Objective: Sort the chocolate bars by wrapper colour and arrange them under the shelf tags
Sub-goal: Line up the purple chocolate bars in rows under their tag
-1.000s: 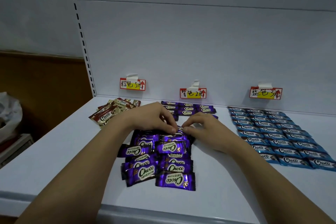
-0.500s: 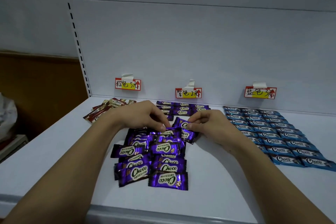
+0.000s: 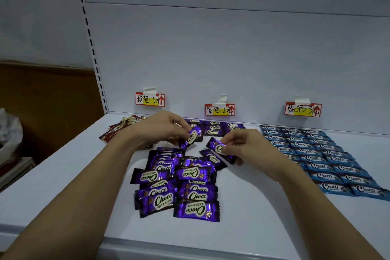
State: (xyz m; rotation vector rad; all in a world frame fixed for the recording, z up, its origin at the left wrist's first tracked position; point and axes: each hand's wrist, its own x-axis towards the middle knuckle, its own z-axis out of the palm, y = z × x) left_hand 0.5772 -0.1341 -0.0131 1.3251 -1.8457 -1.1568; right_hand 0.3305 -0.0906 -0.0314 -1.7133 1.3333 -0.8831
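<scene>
Hands: your left hand [image 3: 166,129] pinches one shiny purple foil-wrapped chocolate bar [image 3: 191,136]; your right hand [image 3: 242,145] pinches another [image 3: 217,146], both lifted clear, probably so each can be set straight.
Purple pile: loose purple bars [image 3: 179,183] overlap mid-shelf, short of the neat purple rows [image 3: 215,127] under the middle red-and-yellow paper tag [image 3: 220,110].
Blue rows: blue-wrapped bars [image 3: 316,154] lie ordered under their tag [image 3: 303,109].
Brown heap: brown-wrapped bars [image 3: 124,126] remain jumbled.
</scene>
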